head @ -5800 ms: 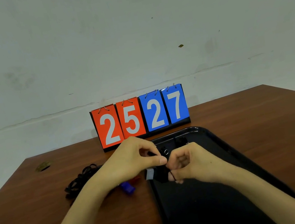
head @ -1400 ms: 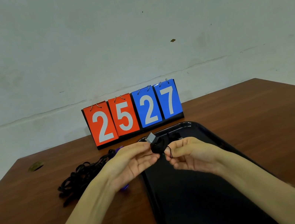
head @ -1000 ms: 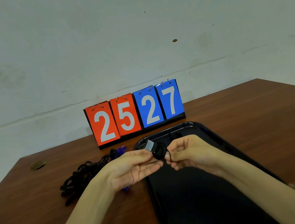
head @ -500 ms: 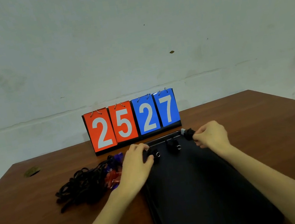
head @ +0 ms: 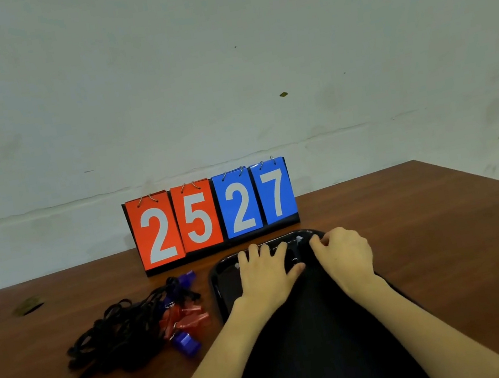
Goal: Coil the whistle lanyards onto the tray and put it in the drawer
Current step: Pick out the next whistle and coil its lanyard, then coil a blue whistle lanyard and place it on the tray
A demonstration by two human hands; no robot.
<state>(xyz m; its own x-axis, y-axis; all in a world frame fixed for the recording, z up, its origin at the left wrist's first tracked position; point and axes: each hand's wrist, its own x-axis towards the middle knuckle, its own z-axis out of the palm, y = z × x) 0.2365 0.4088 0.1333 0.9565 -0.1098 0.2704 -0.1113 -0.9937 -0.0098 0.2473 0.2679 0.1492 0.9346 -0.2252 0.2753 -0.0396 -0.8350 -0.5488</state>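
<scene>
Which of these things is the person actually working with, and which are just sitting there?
In the job: black tray; tangled pile of lanyards and whistles beside it; left hand and right hand, both at the tray's far end.
Lying about: flip scoreboard showing 25 and 27; small brownish patch on the table.

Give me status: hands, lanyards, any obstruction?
Left hand flat on far end of tray; right hand beside it, grip unclear. Tangled lanyards left of tray, uncoiled. Scoreboard close behind tray; no drawer in view.
</scene>
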